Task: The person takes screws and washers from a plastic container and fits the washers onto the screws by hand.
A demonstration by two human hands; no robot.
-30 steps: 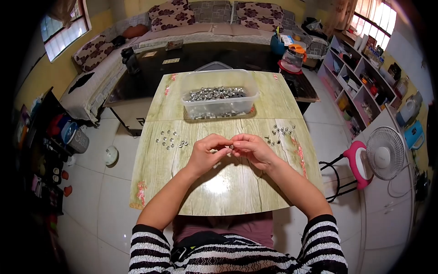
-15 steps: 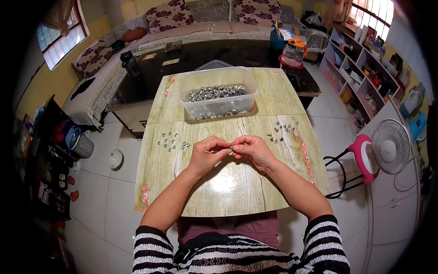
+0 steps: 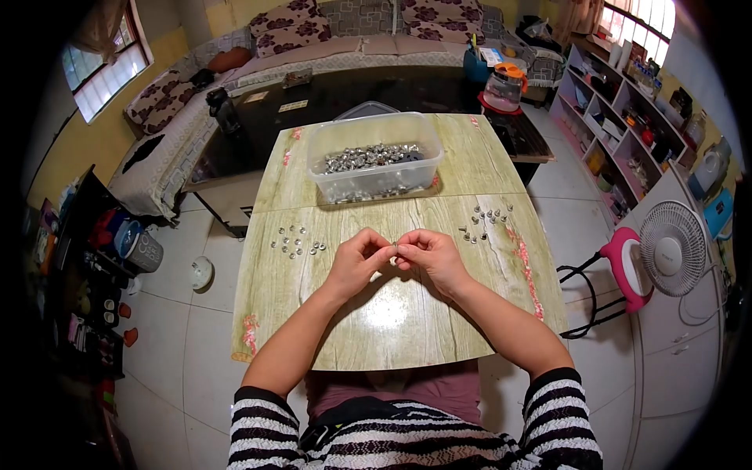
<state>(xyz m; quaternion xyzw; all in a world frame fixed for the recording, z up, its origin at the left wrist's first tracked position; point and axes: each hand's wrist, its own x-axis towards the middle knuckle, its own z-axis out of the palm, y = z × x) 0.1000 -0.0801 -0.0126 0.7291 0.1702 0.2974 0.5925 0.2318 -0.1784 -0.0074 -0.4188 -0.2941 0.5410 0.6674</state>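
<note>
Over the middle of the table, my left hand (image 3: pixel 361 262) and my right hand (image 3: pixel 432 259) meet fingertip to fingertip. Both are closed in a pinch on a small metal piece (image 3: pixel 395 245), mostly hidden by the fingers. Left of my hands lie several small round metal caps (image 3: pixel 293 241), spread in a loose group. To the right is a group of small metal studs (image 3: pixel 485 222), some showing short stems. Beyond my hands stands a clear plastic container (image 3: pixel 376 184), partly filled with shiny metal pieces (image 3: pixel 368 157).
The light wood-patterned table (image 3: pixel 392 329) has curved edges. A dark coffee table (image 3: pixel 329 90) behind it holds a jug with an orange lid (image 3: pixel 505 86) and a black bottle (image 3: pixel 222 110). A white fan (image 3: pixel 672 249) stands by a pink stool (image 3: pixel 624 270) at right.
Both hands have risen slightly and turned a little at the fingertips, still pinching the small metal piece. The groups on the table look the same.
</note>
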